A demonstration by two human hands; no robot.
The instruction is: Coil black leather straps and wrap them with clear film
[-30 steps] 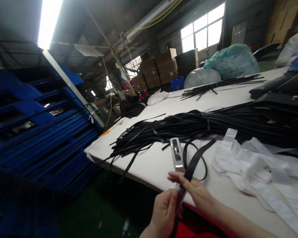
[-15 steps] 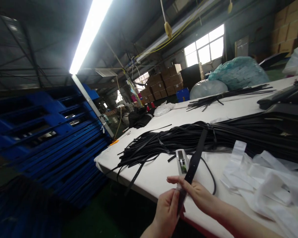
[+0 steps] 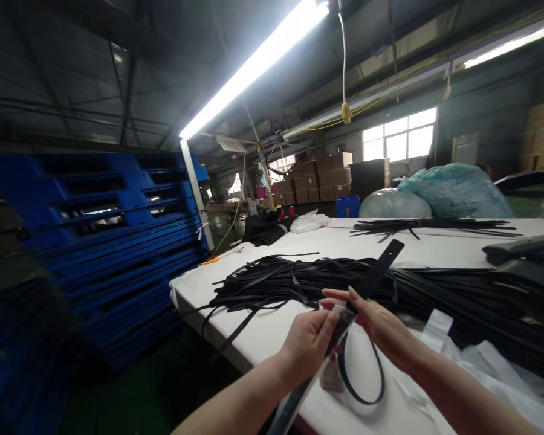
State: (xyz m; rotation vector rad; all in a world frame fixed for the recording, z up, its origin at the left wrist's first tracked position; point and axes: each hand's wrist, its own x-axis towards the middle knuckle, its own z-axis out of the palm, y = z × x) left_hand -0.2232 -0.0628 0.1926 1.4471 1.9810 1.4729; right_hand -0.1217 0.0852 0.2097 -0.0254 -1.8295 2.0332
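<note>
Head view: a punched black strap (image 3: 381,264) slants up between two hands over a white-covered table (image 3: 249,341).
The left hand (image 3: 306,341) is closed around the strap and the clear plastic sleeve (image 3: 343,318) on it; the right hand (image 3: 374,320) touches it higher up, its grip unclear. Behind lies a bundle of black straps (image 3: 263,281); white strips (image 3: 439,326) sit right.

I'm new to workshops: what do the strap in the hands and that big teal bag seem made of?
Strap: perhaps real or imitation leather; smooth, dull black, with no visible fraying.
Teal bag: likely thin plastic film; slightly glossy, with many crinkles.
</note>
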